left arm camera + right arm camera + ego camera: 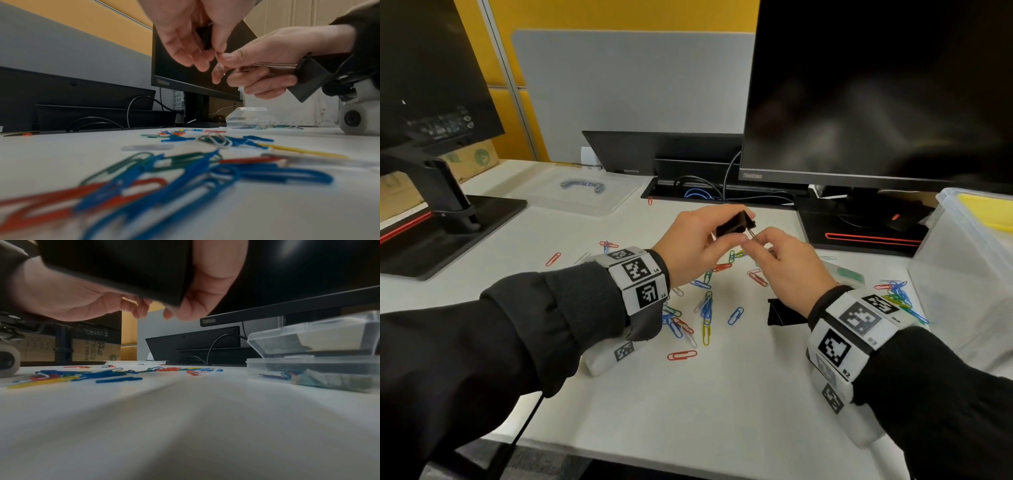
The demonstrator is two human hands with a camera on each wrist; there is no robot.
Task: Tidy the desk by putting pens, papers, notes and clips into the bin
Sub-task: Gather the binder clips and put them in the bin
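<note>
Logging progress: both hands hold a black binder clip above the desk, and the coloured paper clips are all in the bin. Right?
No. The head view shows the coloured paper clips scattered on the desk, not in the bin. The left hand and right hand do hold the black binder clip above it.

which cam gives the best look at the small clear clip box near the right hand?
Right wrist: the clip box sits close, lid open, with clips visible inside. Left wrist shows it small and far off. Head shows it partly hidden behind the right hand.
</note>
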